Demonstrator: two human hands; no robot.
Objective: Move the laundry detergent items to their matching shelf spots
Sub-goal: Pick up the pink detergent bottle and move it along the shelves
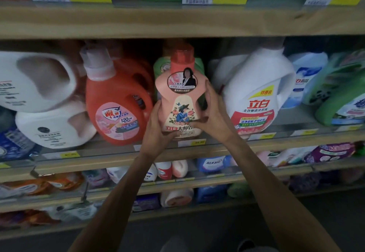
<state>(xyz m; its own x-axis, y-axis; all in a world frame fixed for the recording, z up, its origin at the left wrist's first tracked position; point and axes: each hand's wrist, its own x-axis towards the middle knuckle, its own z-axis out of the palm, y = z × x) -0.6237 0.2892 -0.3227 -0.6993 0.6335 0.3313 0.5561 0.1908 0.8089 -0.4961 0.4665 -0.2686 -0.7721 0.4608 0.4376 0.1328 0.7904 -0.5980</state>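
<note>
A salmon-pink detergent bottle with a red cap stands upright at the front of the middle shelf. My left hand grips its lower left side. My right hand wraps its right side, thumb across the label's bottom. Directly behind it sits a green bottle, mostly hidden. An orange jug stands just to the left, a white jug with a red label just to the right.
Two white jugs fill the shelf's left end; blue and green bottles lie at its right end. The upper shelf board carries yellow price tags. Lower shelves hold smaller bottles and pouches.
</note>
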